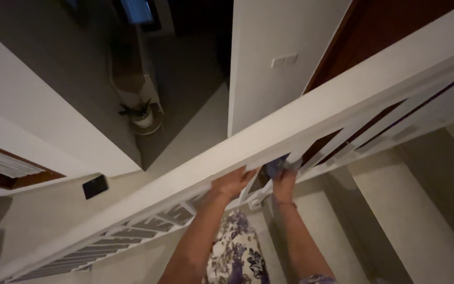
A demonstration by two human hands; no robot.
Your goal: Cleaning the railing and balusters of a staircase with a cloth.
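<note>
Over on the far left there's a brown wooden window frame (pixel 6 173) set into the white wall, and a little right of it a small black square wall switch (pixel 95 186). Down below, farther off, a small potted green plant in a white pot (pixel 141 114) sits on the grey floor.

The long white painted stair railing (pixel 311 113) cuts diagonally across, low on the left, high on the right, with white slats under it. The left hand (pixel 232 182) is curled over the underside edge of the top rail, fingers wrapped on it, near the middle. Just right of it, the right hand (pixel 284 180) is bunched tight around a small bluish-grey cloth (pixel 276 166), pressing it against a slat right under the rail. The hands are close together but not touching.

Near the bottom there's purple floral fabric (pixel 237 252), and pale steps (pixel 411 210) off to the right.
</note>
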